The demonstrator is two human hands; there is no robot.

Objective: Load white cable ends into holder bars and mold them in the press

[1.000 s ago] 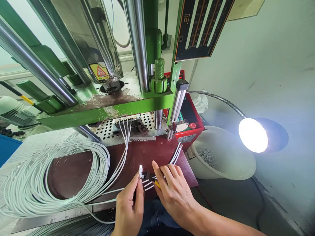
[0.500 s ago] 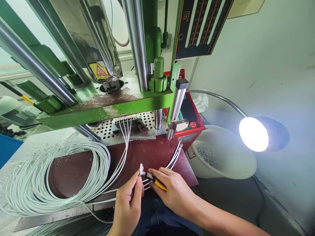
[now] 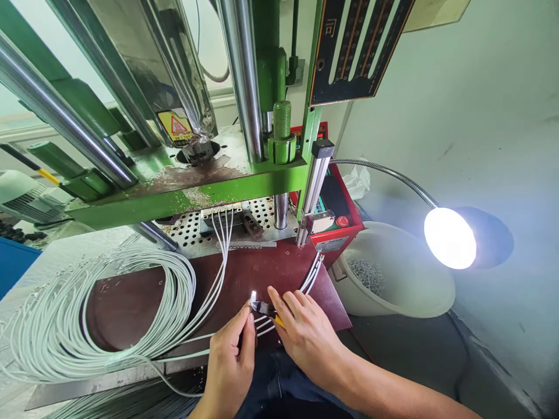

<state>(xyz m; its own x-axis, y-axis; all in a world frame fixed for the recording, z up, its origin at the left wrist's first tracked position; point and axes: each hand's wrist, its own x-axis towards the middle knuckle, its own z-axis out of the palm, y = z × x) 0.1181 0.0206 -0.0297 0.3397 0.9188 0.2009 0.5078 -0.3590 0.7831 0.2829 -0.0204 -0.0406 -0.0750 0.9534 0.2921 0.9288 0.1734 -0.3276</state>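
The left hand (image 3: 229, 364) pinches a small white plug (image 3: 252, 297) between thumb and forefinger, holding it upright at the end of a thin white cable just above the near edge of a dark brown board (image 3: 262, 270). The right hand (image 3: 305, 336) is closed around a pair of cutters (image 3: 264, 307) with a yellow grip. Their dark tips point left and meet the plug just beside the left fingertips; whether the tips are shut cannot be told. A few more white cable ends pass under the right fingers and run off towards the board's right corner. To the left, a big coil of white cables (image 3: 87, 317) lies across the board, with several strands leading up to a perforated metal plate (image 3: 187, 231) under a green press (image 3: 196, 189). A red control box (image 3: 345, 212) stands to the right of the press, a pale tub (image 3: 406, 294) sits beside the board, and a lit gooseneck lamp (image 3: 449, 238) shines over the tub.
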